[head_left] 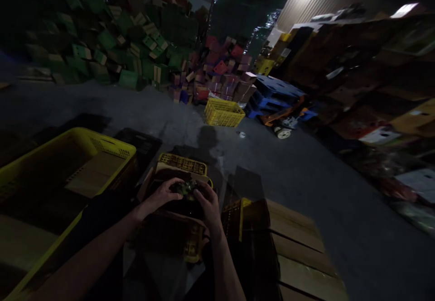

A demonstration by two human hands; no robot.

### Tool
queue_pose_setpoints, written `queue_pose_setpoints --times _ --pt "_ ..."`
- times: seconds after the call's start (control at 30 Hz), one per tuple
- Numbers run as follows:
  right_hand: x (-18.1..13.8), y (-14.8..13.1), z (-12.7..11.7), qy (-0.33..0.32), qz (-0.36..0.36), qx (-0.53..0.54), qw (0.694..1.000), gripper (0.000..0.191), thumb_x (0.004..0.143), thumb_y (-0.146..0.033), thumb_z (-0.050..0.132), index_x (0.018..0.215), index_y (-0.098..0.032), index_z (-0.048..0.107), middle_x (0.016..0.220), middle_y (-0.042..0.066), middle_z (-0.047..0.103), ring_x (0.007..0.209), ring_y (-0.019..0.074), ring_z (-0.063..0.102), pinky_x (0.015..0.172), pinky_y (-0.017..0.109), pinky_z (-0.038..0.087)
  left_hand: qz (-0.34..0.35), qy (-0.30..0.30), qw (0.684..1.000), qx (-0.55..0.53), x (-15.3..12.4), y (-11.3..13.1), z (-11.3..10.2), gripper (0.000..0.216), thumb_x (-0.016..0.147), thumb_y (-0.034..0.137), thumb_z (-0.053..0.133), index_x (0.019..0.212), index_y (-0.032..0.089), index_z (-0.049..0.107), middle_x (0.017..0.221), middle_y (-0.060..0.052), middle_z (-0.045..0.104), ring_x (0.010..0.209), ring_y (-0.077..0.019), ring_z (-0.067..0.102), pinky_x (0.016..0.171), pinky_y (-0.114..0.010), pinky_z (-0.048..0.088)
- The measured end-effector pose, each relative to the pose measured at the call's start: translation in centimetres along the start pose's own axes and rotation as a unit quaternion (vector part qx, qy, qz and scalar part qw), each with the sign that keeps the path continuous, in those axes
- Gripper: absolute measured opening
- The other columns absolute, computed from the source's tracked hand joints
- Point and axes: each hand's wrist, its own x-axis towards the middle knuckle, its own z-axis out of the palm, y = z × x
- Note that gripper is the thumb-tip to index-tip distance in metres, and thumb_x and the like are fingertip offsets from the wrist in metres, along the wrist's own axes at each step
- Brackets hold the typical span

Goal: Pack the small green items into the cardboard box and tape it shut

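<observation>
My left hand (pixel 165 194) and my right hand (pixel 208 203) meet over a small yellow crate (pixel 182 163) lined with cardboard. Both hands have their fingers curled round a dark greenish object (pixel 186 188) held between them; the dim light hides what it is. The crate's inside is dark and its contents do not show. My forearms reach in from the bottom edge.
A large yellow crate (pixel 112 146) with cardboard inside stands at the left. A cardboard box (pixel 295 242) lies at the right. Another yellow crate (pixel 223 112) sits on the concrete floor farther off. Piles of green and red boxes (pixel 142 52) and blue pallets (pixel 277 93) fill the back.
</observation>
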Motion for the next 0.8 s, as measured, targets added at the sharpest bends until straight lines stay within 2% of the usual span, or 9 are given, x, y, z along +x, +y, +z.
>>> queue_pose_setpoints --times 0.2,0.4,0.57,0.8 --pt "0.1 0.2 -0.2 0.010 0.006 -0.017 1.000 0.029 0.078 -0.042 0.083 0.100 -0.023 0.081 0.103 0.005 0.080 0.099 0.0261 0.070 0.093 0.037 0.053 0.023 -0.008 1.000 -0.015 0.0 -0.2 0.0 0.047 0.075 0.032 0.078 0.121 0.023 0.070 0.126 -0.007 0.072 0.120 -0.0293 0.065 0.098 -0.037 0.052" --pt "0.2 0.6 -0.2 0.057 0.010 0.009 0.998 0.030 0.076 -0.046 0.084 0.090 -0.021 0.079 0.092 0.004 0.078 0.089 0.0243 0.069 0.083 0.034 0.054 0.014 0.021 0.997 -0.067 -0.1 0.2 0.1 0.048 0.078 0.039 0.080 0.122 0.023 0.069 0.128 -0.011 0.071 0.127 -0.0317 0.062 0.103 -0.041 0.050" --pt "0.3 0.7 -0.1 0.054 0.014 0.030 0.998 0.031 0.075 -0.047 0.086 0.089 -0.022 0.073 0.090 0.002 0.076 0.085 0.0219 0.067 0.080 0.032 0.054 -0.009 0.054 0.995 -0.085 0.1 0.1 0.1 0.048 0.078 0.046 0.079 0.118 0.021 0.069 0.120 -0.010 0.074 0.118 -0.0308 0.067 0.100 -0.040 0.051" --pt "0.3 0.9 0.1 0.059 0.027 0.063 0.996 0.029 0.075 -0.046 0.086 0.087 -0.024 0.071 0.089 0.001 0.075 0.087 0.0221 0.069 0.080 0.032 0.055 -0.023 0.049 0.998 -0.045 -0.2 1.2 -0.1 0.042 0.081 0.053 0.074 0.107 0.020 0.072 0.103 -0.005 0.075 0.099 -0.0265 0.068 0.085 -0.033 0.052"
